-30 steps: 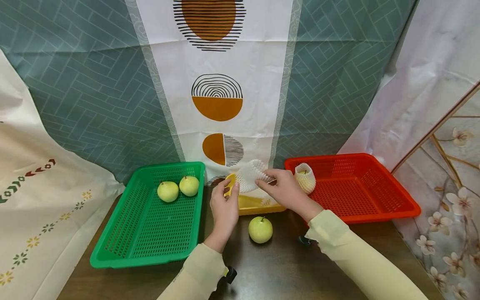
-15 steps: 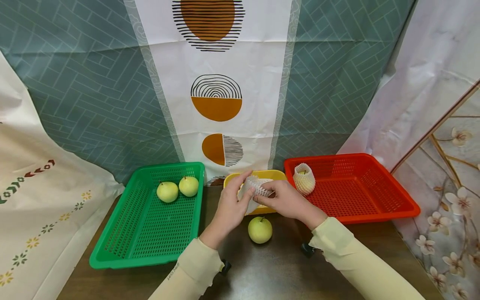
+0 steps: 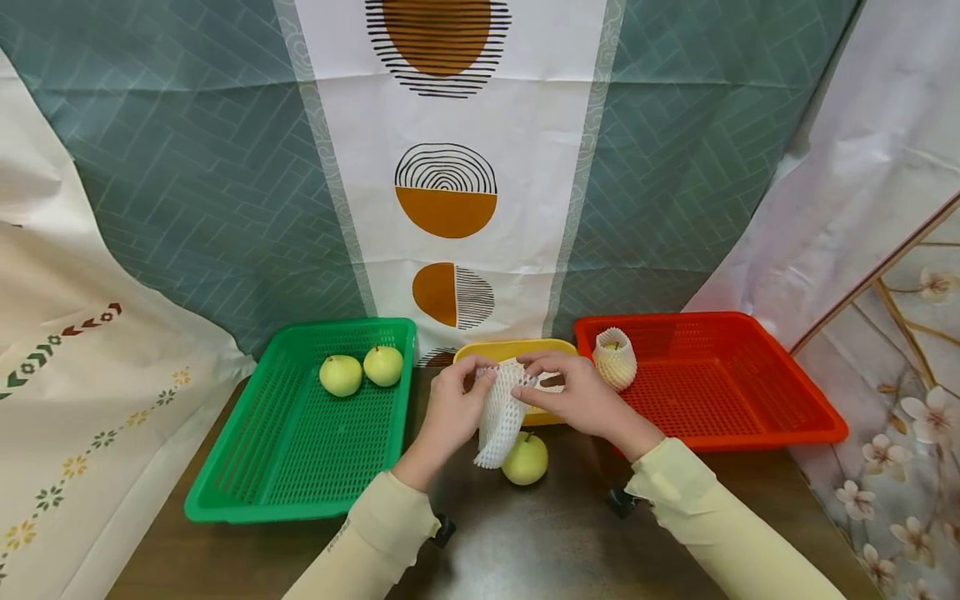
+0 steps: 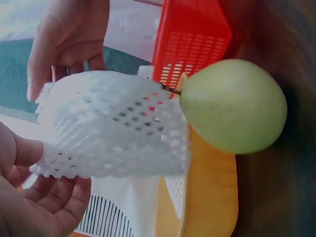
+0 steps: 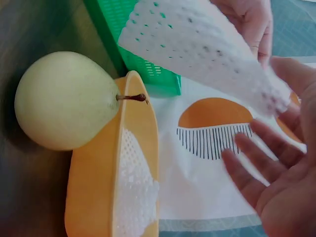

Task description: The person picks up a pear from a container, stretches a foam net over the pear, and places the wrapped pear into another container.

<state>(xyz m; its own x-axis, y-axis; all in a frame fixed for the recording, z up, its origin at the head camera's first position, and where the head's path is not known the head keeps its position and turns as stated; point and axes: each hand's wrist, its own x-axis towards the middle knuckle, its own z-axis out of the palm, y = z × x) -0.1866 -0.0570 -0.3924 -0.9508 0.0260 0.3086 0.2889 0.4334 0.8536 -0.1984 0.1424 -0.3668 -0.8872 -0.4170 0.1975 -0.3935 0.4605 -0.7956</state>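
Observation:
A white foam net sleeve (image 3: 501, 412) hangs between my two hands, its lower end just beside a yellow-green pear (image 3: 525, 459) on the table. My left hand (image 3: 457, 403) pinches the sleeve's upper edge between thumb and fingers. On the other side of that edge, my right hand (image 3: 572, 392) pinches it too. In the left wrist view the sleeve (image 4: 113, 123) overlaps the stem of the bare pear (image 4: 234, 106). Behind the hands stands a yellow basket (image 3: 517, 347) with more white foam nets in it, partly hidden.
On the left, a green basket (image 3: 300, 507) holds two bare pears (image 3: 362, 372). To the right, a red basket (image 3: 750, 442) holds one pear in a foam net (image 3: 615, 360). A patterned cloth (image 3: 450, 292) hangs behind the table.
The foam sleeve was lifted over the yellow basket and gathered between both hands. Now it hangs lengthwise, lower and nearer the pear. The left hand has moved right, and the view has shifted slightly.

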